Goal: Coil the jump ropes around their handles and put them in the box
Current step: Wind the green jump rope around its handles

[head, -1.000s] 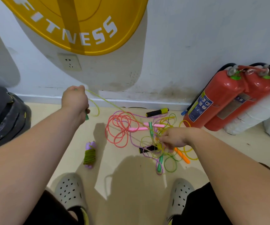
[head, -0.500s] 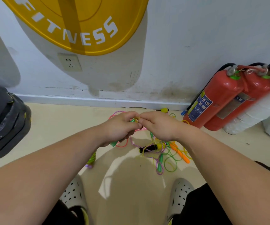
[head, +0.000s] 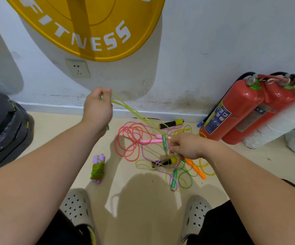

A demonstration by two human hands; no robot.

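Beige floor (head: 134, 200), left hand (head: 97, 106) gripping green handle (head: 101, 95), right hand (head: 187, 146) pinching yellow rope (head: 132, 110) stretched between

The left grip (head: 97, 110) was raised near the wall (head: 214, 41), curled round a green handle (head: 101, 95). From it, strands of a yellow-green rope (head: 130, 110) ran down at a slant to the right grip (head: 187, 147), which pinched them just above a tangle of ropes on the floor (head: 139, 206). In that tangle lay a pink rope (head: 125, 144), a black-and-yellow handle (head: 171, 123) and orange handles (head: 195, 167). A wound coil (head: 98, 169) with purple ends lay apart, left of the tangle. Two red fire extinguishers (head: 235, 112) leaned against the wall at the right.
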